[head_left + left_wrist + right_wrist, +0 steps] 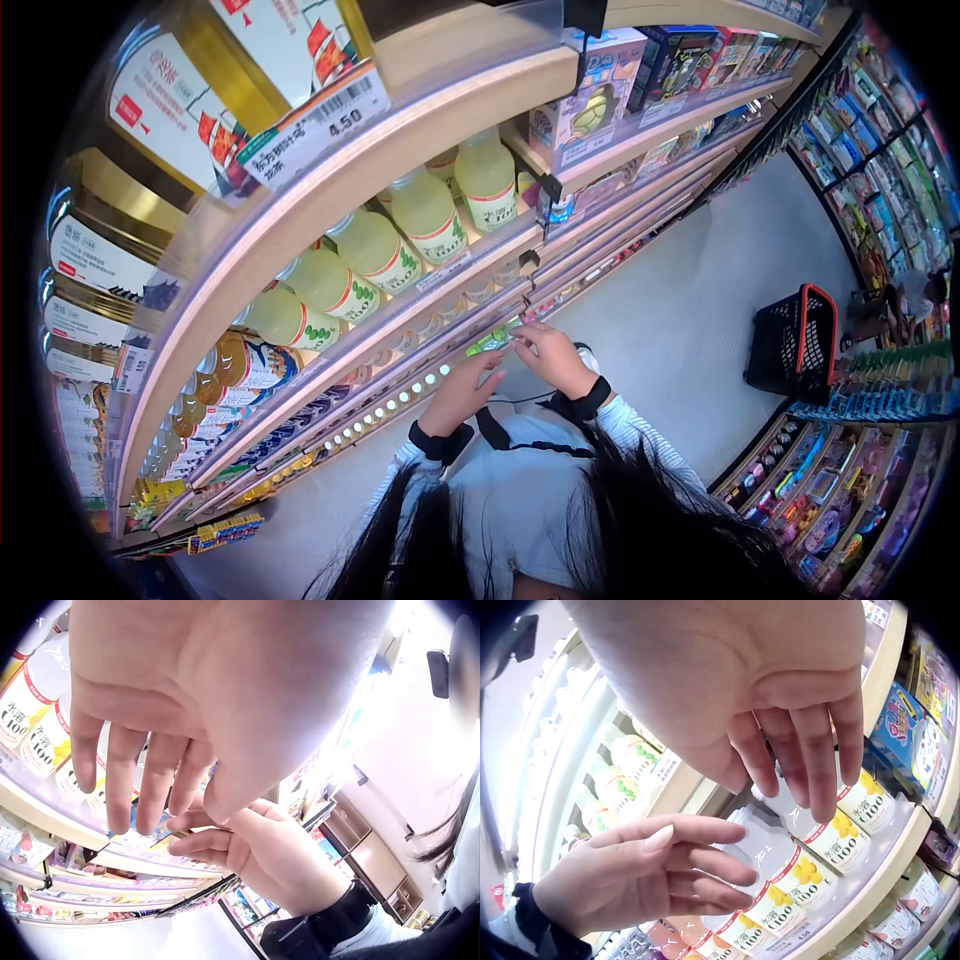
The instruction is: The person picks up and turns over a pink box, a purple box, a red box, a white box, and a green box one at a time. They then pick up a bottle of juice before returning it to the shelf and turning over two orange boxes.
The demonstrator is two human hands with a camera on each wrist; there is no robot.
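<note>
My left hand is held out in front of the drink shelves, fingers extended, with nothing in it. Close beside it, my right hand is also bare, its fingers loosely bent. In the left wrist view the left palm fills the upper part, and the right hand shows behind the fingertips. Bottles with lemon labels stand in a row behind both hands in the right wrist view. Bottles of pale green drink line a shelf above the hands in the head view.
A curved shelf edge with a price tag runs close overhead. Boxed toys sit at the far end. On the floor to the right stands a black basket with a red handle; racks of small goods lie beyond.
</note>
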